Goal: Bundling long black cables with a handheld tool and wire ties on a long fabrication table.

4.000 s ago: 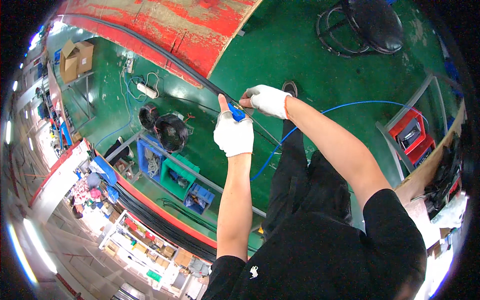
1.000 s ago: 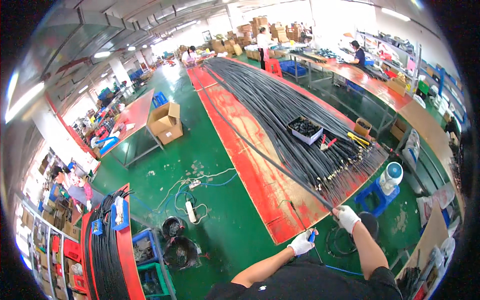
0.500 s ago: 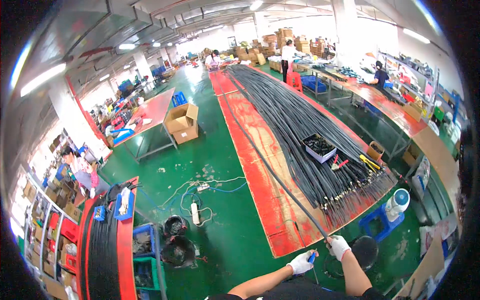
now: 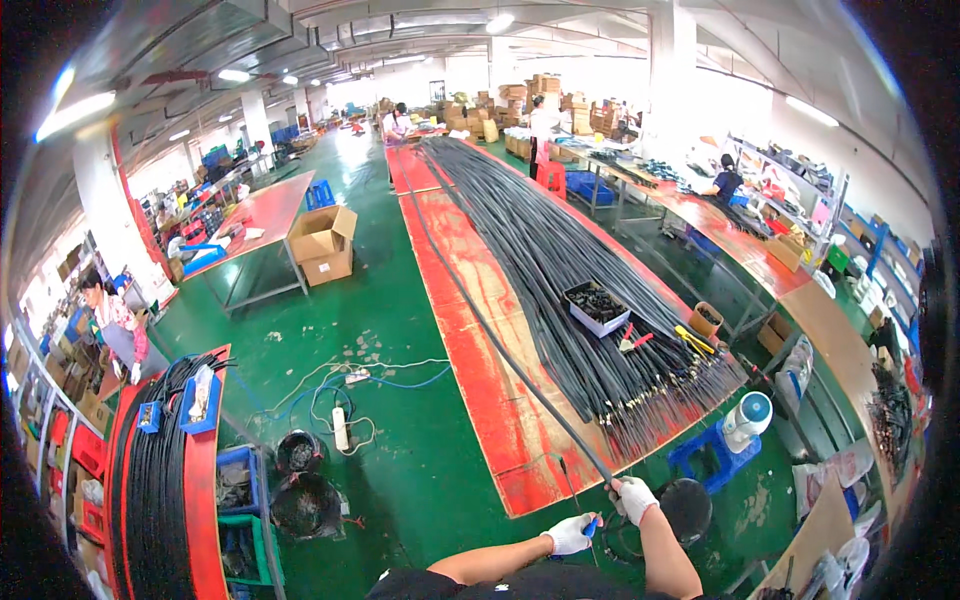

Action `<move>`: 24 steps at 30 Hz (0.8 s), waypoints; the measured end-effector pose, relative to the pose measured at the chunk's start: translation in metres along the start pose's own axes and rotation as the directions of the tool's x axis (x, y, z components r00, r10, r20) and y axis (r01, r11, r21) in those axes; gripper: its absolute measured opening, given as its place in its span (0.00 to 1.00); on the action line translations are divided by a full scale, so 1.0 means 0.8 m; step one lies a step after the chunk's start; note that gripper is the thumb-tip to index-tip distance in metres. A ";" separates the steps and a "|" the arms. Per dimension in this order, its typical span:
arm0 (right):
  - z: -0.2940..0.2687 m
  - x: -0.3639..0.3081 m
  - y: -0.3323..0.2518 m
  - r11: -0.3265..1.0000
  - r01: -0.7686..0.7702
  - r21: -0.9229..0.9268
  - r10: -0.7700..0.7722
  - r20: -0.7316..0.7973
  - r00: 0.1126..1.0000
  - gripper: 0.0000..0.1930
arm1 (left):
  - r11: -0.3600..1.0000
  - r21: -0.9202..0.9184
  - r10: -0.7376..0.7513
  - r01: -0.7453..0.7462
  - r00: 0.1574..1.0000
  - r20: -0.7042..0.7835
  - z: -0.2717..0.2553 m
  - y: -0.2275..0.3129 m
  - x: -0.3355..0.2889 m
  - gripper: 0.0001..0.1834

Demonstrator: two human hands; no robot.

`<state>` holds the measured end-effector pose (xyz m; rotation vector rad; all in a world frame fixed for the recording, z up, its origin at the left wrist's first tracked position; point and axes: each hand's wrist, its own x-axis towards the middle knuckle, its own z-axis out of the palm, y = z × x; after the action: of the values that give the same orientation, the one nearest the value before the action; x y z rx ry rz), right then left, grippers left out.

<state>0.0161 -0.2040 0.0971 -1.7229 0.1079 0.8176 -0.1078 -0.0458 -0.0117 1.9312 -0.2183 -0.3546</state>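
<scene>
Both of my hands wear white gloves and are at the near end of the long red worktable [image 4: 533, 487]. My right hand [image 4: 633, 498] is closed round the near end of a long black cable [image 4: 510, 362], which runs along the table's left side toward the far end. Just left of it and lower, my left hand [image 4: 568, 535] is closed on a small blue object [image 4: 592, 524], too small to name exactly. A thin dark cord [image 4: 570, 482] rises beside the left hand onto the table edge. A thick bundle of black cables [image 4: 540, 270] covers the table's right part.
On the bundle sit a box of small black parts [image 4: 597, 307], red-handled pliers [image 4: 635, 340] and a yellow-handled tool [image 4: 694, 340]. A blue stool [image 4: 705, 462] and black bucket [image 4: 686, 508] stand right; a power strip [image 4: 340, 428] lies left. Co-workers stand farther off.
The whole view has swung a little to the right, so things appear farther left. Both hands keep their grips, and the thin cord near my left hand shows more plainly now.
</scene>
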 end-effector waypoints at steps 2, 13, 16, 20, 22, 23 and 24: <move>-0.001 -0.002 0.003 1.000 0.003 -0.004 -0.003 -0.003 1.000 0.13 | 1.000 0.016 0.009 -0.009 1.000 0.024 -0.005 0.002 0.002 0.25; -0.005 -0.004 -0.009 0.980 0.041 -0.197 -0.055 -0.066 0.996 0.15 | 0.978 -0.180 -0.085 0.107 0.988 0.126 -0.027 0.025 0.003 0.17; -0.030 0.006 0.032 0.907 0.099 -0.410 -0.144 -0.080 0.986 0.16 | 0.996 0.038 0.081 -0.084 0.995 0.060 -0.014 0.036 0.003 0.18; -0.009 0.002 0.030 0.991 0.035 -0.130 -0.049 -0.110 0.993 0.16 | 0.996 -0.056 0.073 -0.070 0.996 0.050 -0.008 0.007 0.006 0.24; 0.001 -0.003 0.016 0.998 0.009 -0.062 -0.014 -0.072 0.997 0.14 | 0.996 -0.087 -0.008 0.014 0.998 0.067 -0.019 0.002 0.000 0.25; 0.000 -0.005 0.018 0.997 0.003 -0.082 -0.010 -0.093 0.996 0.14 | 0.998 -0.053 -0.031 0.035 0.997 0.075 -0.019 0.015 -0.001 0.26; 0.004 -0.005 0.012 0.993 0.010 -0.113 -0.021 -0.100 0.995 0.14 | 0.998 -0.015 -0.053 0.054 0.997 0.060 -0.027 0.027 -0.003 0.26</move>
<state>0.0072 -0.2057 0.0912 -1.8699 0.1184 0.7367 -0.1027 -0.0346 0.0166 1.9148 -0.2024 -0.4483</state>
